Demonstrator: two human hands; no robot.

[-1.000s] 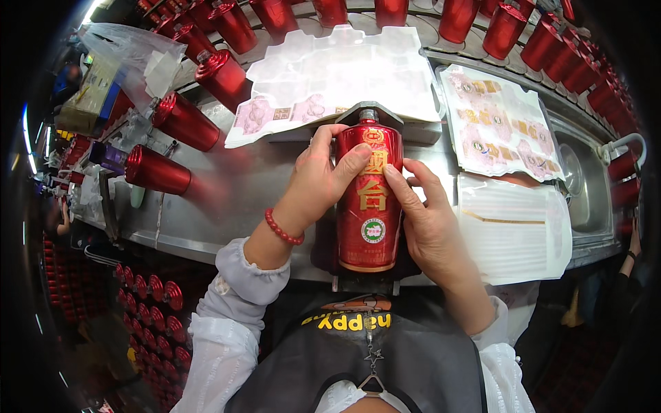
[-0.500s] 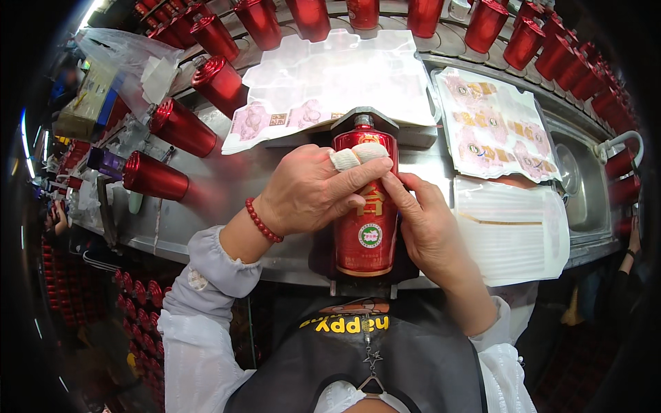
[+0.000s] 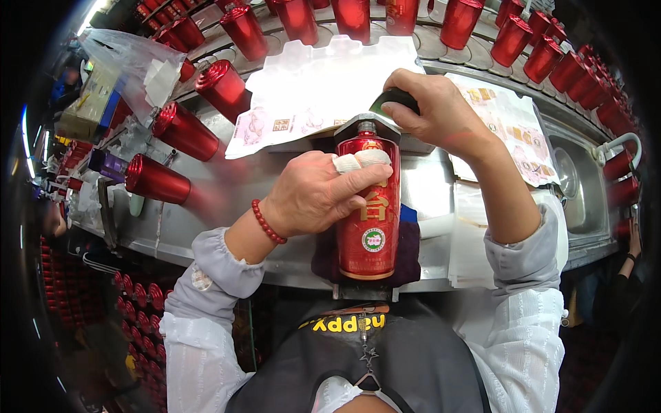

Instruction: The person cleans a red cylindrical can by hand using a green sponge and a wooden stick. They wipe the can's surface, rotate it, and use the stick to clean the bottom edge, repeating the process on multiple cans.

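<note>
A red bottle (image 3: 367, 258) with gold lettering and a round green-and-white label lies on its back before me, neck away from me. Its neck end rests in a dark angular holder (image 3: 391, 132). My left hand (image 3: 310, 193) is closed on the bottle's upper part, with white tape wrapped round its fingers and the index finger lying across the front. Up and to the right, my right hand (image 3: 447, 113) grips a small flat dark piece with a green edge (image 3: 399, 101), apart from the bottle and over the printed sheets; its exact kind is unclear.
White sheets with pink prints (image 3: 330, 82) lie beyond the bottle, and a second stack (image 3: 533, 138) sits at right above blank white sheets (image 3: 475, 241). Red bottles (image 3: 248, 33) line a curved conveyor; others (image 3: 157, 180) lie at left. A purple cloth (image 3: 407, 255) is under the bottle. A sink (image 3: 578, 179) stands far right.
My right hand has left the bottle's side, moved up and away, and now holds the dark piece. My left hand stays on the bottle. The conveyor bottles have shifted.
</note>
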